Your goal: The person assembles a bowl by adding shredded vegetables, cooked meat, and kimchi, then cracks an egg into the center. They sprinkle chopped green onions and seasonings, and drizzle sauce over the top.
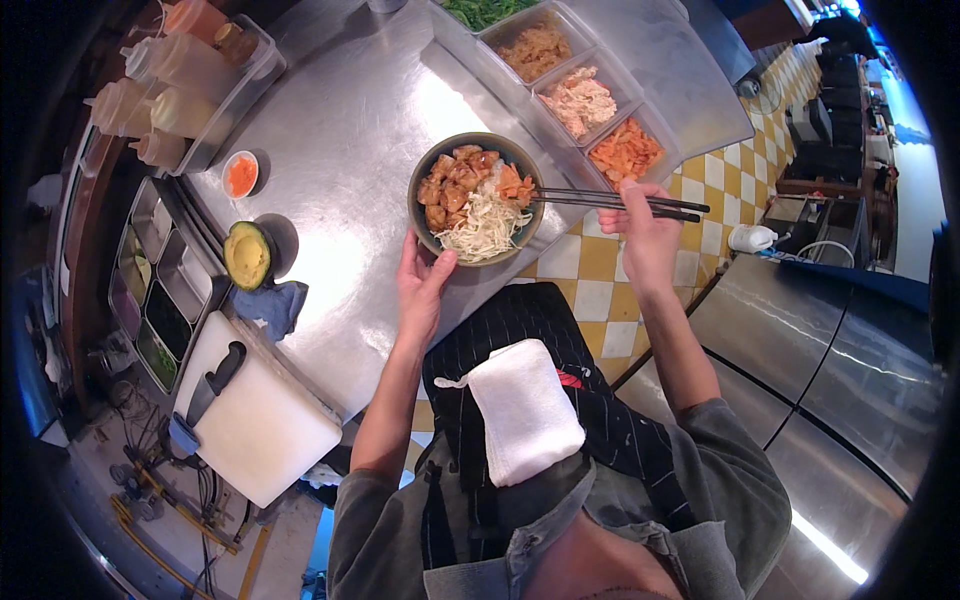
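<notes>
My left hand [424, 283] grips the near-left rim of a dark green bowl [414, 196] on the steel counter, thumb at the edge. Inside are glazed brown chunks [459, 188], pale shreds like cabbage [487, 236] and a small heap of orange pieces [514, 187]. From the right, my right hand [642, 228] is closed round black chopsticks [575, 197], whose tips reach that orange heap. Beyond this hand, a clear compartment container [566, 165] holds similar orange pieces [627, 152], a pinkish creamy mix [578, 101], brownish shreds [535, 51] and leafy greens [487, 10].
Left of the bowl are a small cup [253, 163] of orange food, an avocado half [247, 255] and a blue cloth [272, 306]. A bin [238, 108] of squeeze bottles stands behind. A knife [208, 388] lies on the white cutting board [275, 440], beside steel inserts [186, 279].
</notes>
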Demonstrator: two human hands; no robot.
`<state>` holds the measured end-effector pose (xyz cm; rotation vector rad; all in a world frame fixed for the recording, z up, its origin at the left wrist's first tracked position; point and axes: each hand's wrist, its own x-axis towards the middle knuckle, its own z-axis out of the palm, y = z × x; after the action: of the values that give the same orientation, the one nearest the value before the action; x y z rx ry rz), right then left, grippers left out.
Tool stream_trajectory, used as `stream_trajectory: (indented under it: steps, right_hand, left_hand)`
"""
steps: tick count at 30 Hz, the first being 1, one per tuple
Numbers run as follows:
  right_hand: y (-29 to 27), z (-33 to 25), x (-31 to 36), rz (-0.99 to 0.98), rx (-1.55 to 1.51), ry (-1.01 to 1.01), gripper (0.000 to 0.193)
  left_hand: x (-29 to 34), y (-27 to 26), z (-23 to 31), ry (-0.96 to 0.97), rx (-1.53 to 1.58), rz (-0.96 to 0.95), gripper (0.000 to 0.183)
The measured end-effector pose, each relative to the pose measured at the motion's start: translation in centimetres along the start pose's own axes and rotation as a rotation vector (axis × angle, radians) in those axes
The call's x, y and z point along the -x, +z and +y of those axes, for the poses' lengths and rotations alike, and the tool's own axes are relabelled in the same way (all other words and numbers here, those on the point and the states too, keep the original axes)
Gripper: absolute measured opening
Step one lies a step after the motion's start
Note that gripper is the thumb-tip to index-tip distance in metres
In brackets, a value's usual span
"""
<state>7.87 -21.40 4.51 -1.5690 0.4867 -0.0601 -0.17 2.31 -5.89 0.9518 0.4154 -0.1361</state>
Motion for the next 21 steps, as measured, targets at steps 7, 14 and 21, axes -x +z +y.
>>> stream_trajectory:
  steps: [7, 14, 21]
  right_hand:
    - [2.4, -0.2, 2.7, -0.054, 0.468, -0.412, 0.021]
    - [2.8, -3.4, 4.8, -0.163, 0.59, -0.726, 0.013]
    - [2.2, -5.5, 4.1, -0.207, 0.491, -0.689, 0.01]
  left_hand:
    - [-0.2, 0.1, 0.2, 0.043, -0.038, -0.03, 0.07]
    - [-0.1, 0.0, 0.4, 0.024, -0.022, -0.038, 0.081]
    - [-0.1, 0.0, 0.7, 0.043, -0.068, -0.036, 0.078]
